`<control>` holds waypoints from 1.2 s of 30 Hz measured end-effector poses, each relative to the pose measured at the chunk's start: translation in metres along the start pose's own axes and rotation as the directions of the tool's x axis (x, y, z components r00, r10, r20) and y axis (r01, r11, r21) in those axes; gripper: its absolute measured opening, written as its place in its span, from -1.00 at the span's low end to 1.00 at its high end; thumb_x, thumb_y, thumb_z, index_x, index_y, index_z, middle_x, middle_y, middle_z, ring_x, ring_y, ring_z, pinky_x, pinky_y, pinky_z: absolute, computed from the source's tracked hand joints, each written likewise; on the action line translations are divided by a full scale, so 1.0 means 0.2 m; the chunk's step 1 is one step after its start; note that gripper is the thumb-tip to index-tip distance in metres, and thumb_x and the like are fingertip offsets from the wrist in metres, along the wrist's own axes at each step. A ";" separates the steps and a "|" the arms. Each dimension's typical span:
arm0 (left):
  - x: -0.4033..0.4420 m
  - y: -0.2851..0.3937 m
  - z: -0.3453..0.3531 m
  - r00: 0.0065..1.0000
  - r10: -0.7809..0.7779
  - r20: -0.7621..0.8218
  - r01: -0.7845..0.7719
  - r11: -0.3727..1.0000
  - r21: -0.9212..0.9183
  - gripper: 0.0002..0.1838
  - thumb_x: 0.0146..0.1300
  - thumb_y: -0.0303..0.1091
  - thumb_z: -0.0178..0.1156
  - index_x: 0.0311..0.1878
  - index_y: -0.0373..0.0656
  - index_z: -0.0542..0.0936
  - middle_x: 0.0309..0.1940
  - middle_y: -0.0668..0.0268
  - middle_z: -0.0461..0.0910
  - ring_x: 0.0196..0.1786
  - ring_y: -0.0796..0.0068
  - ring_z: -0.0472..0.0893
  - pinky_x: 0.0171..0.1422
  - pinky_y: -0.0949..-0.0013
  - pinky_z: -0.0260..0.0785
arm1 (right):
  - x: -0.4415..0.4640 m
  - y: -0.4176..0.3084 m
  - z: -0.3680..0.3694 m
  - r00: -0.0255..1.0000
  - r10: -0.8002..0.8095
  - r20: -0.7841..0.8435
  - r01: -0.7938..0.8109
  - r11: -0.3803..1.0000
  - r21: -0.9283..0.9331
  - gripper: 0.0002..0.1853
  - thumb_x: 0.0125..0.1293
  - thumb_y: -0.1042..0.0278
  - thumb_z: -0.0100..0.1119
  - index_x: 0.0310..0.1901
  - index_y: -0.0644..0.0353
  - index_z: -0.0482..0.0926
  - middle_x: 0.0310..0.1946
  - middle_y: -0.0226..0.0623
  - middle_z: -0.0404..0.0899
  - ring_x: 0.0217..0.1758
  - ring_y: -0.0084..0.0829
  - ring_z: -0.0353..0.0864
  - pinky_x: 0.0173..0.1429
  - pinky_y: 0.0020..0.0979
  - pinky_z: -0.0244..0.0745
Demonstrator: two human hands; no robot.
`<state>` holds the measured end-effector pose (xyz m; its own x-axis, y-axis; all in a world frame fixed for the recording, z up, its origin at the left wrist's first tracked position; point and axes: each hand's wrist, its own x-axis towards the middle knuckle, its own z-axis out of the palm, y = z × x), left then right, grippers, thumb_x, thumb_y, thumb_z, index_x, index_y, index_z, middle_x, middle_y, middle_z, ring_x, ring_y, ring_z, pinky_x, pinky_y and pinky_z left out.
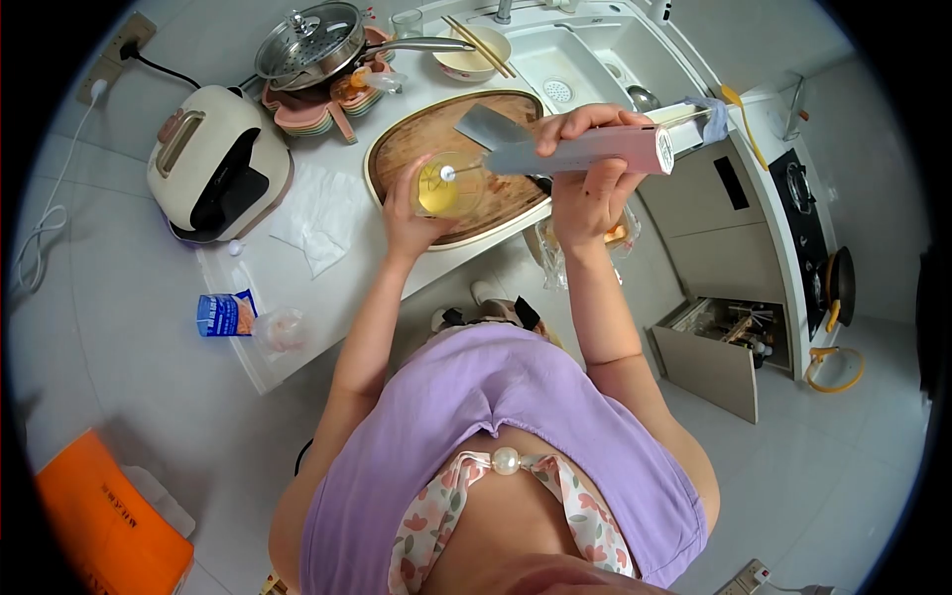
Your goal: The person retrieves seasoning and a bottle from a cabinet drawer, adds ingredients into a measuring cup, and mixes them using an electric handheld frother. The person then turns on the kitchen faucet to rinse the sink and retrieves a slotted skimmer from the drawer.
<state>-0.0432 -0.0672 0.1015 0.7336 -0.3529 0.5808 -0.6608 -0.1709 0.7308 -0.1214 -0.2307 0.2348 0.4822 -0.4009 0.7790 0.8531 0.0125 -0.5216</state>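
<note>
My left hand [412, 213] is wrapped round a clear glass [458, 196] with yellow liquid in it, over the near-left part of the wooden cutting board [397, 149]. In my right hand [592, 188] is a pink and grey handheld device [605, 152], held roughly level. A thin rod runs from it toward the glass, with a small white tip [447, 173] at the glass. Behind the device, a broad metal blade [488, 127] lies on the board.
A cream appliance [220, 164] stands left. Behind are a lidded pan [309, 45], a bowl [473, 61] with chopsticks, and the sink [560, 74]. A blue packet [226, 314] lies on the counter's near-left edge. An open drawer [706, 367] juts out at right.
</note>
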 end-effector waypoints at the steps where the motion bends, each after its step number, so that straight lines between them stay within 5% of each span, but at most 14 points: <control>1: 0.00 -0.01 0.00 1.000 -0.009 -0.006 0.009 1.000 0.001 -0.07 -0.47 -0.40 0.54 0.16 -0.12 0.39 0.10 0.25 0.51 0.12 0.18 0.51 0.21 0.24 0.37 | -0.01 0.01 -0.02 0.999 0.037 0.009 -0.036 0.997 -0.061 -0.56 0.38 0.17 0.00 0.12 0.13 0.07 -0.21 -0.12 0.35 -0.30 -0.35 0.44 -0.14 -0.27 0.39; 3: -0.01 -0.02 0.00 0.999 -0.027 -0.017 0.027 1.000 0.001 -0.07 -0.49 -0.43 0.53 0.16 -0.12 0.39 0.10 0.25 0.51 0.12 0.18 0.51 0.22 0.25 0.36 | -0.05 0.04 -0.04 0.996 0.089 0.018 -0.087 0.992 -0.092 -0.58 0.39 0.19 -0.02 0.14 0.10 0.07 -0.19 -0.13 0.35 -0.29 -0.35 0.44 -0.12 -0.27 0.39; 6: -0.01 -0.03 -0.01 1.000 -0.028 -0.009 0.028 1.000 -0.011 -0.06 -0.50 -0.45 0.51 0.17 -0.11 0.39 0.10 0.25 0.51 0.13 0.18 0.50 0.22 0.25 0.36 | -0.08 0.01 -0.02 0.999 0.038 -0.039 -0.032 0.990 0.137 -0.59 0.38 0.28 -0.03 0.15 0.08 0.06 -0.19 -0.12 0.34 -0.29 -0.33 0.44 -0.11 -0.26 0.39; 10: -0.01 -0.04 -0.02 1.000 0.011 -0.012 -0.010 1.000 0.018 -0.04 -0.53 -0.46 0.52 0.17 -0.10 0.39 0.11 0.25 0.50 0.14 0.17 0.49 0.23 0.24 0.36 | -0.10 0.05 -0.07 0.993 0.114 0.005 -0.113 0.991 -0.066 -0.60 0.35 0.38 -0.03 0.14 0.06 0.08 -0.20 -0.14 0.33 -0.26 -0.33 0.44 -0.10 -0.26 0.39; 14: -0.03 -0.04 -0.03 0.999 0.044 -0.023 -0.044 0.999 0.005 -0.05 -0.52 -0.46 0.53 0.17 -0.12 0.39 0.11 0.25 0.51 0.14 0.17 0.49 0.23 0.22 0.36 | -0.09 0.00 -0.07 0.993 0.098 0.062 -0.095 0.995 -0.040 -0.53 0.27 0.47 0.05 0.14 0.06 0.09 -0.18 -0.15 0.32 -0.24 -0.32 0.44 -0.07 -0.25 0.39; 17: -0.03 -0.04 -0.05 0.997 0.066 -0.039 -0.067 0.998 -0.007 -0.07 -0.49 -0.46 0.53 0.17 -0.14 0.39 0.10 0.24 0.51 0.14 0.16 0.50 0.22 0.22 0.37 | -0.05 -0.05 -0.09 0.974 0.102 0.202 -0.015 0.920 -0.393 -0.46 0.19 0.46 0.19 0.13 0.11 0.12 -0.20 -0.16 0.46 -0.21 -0.33 0.51 -0.05 -0.29 0.41; 19: -0.02 -0.04 -0.06 0.996 0.078 -0.038 -0.078 0.997 0.008 -0.10 -0.42 -0.44 0.54 0.17 -0.15 0.38 0.10 0.21 0.51 0.14 0.18 0.50 0.22 0.24 0.38 | 0.00 -0.12 -0.11 0.925 0.170 0.339 0.108 0.738 -0.666 -0.40 0.06 0.48 0.35 0.06 0.23 0.18 -0.24 -0.17 0.59 -0.21 -0.38 0.58 -0.06 -0.40 0.45; 23: -0.01 -0.05 -0.07 0.994 0.103 -0.029 -0.101 0.994 0.043 -0.14 -0.31 -0.41 0.55 0.18 -0.16 0.36 0.11 0.17 0.48 0.13 0.21 0.52 0.20 0.27 0.40 | 0.00 -0.15 -0.02 0.932 0.177 0.315 0.066 0.773 -0.630 -0.34 0.01 0.44 0.43 0.04 0.23 0.15 -0.19 -0.14 0.59 -0.16 -0.33 0.62 -0.05 -0.39 0.50; 26: -0.01 -0.04 -0.07 0.994 0.108 -0.034 -0.106 0.994 0.040 -0.14 -0.31 -0.41 0.55 0.17 -0.16 0.36 0.10 0.17 0.49 0.12 0.21 0.53 0.19 0.27 0.41 | 0.01 -0.14 0.02 0.949 0.258 0.183 -0.157 0.886 -0.436 -0.36 0.07 0.51 0.37 0.06 0.24 0.12 -0.17 -0.09 0.57 -0.14 -0.31 0.62 -0.05 -0.37 0.51; 34: -0.05 -0.11 -0.08 0.993 -0.112 -0.039 0.110 0.993 -0.053 -0.08 -0.43 -0.42 0.53 0.18 -0.13 0.38 0.07 0.21 0.52 0.10 0.20 0.53 0.21 0.27 0.39 | 0.09 -0.22 0.00 0.984 0.169 0.056 -0.146 0.947 -0.285 -0.48 0.21 0.59 0.19 0.10 0.18 0.11 -0.15 0.01 0.54 -0.08 -0.19 0.60 0.00 -0.31 0.51; 36: -0.05 -0.13 -0.08 0.990 -0.127 -0.062 0.121 0.989 -0.087 -0.08 -0.40 -0.39 0.54 0.19 -0.14 0.37 0.05 0.20 0.53 0.08 0.22 0.54 0.18 0.28 0.40 | 0.12 -0.23 -0.02 0.991 0.136 -0.007 -0.129 0.920 -0.369 -0.60 0.36 0.42 0.04 0.13 0.15 0.11 -0.14 0.04 0.54 -0.09 -0.05 0.61 0.03 -0.15 0.52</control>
<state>-0.0310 -0.0438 0.0825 0.8198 -0.2704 0.5047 -0.5508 -0.1313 0.8243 -0.1508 -0.2454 0.2763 0.5924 -0.4015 0.6985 0.6494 -0.2751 -0.7089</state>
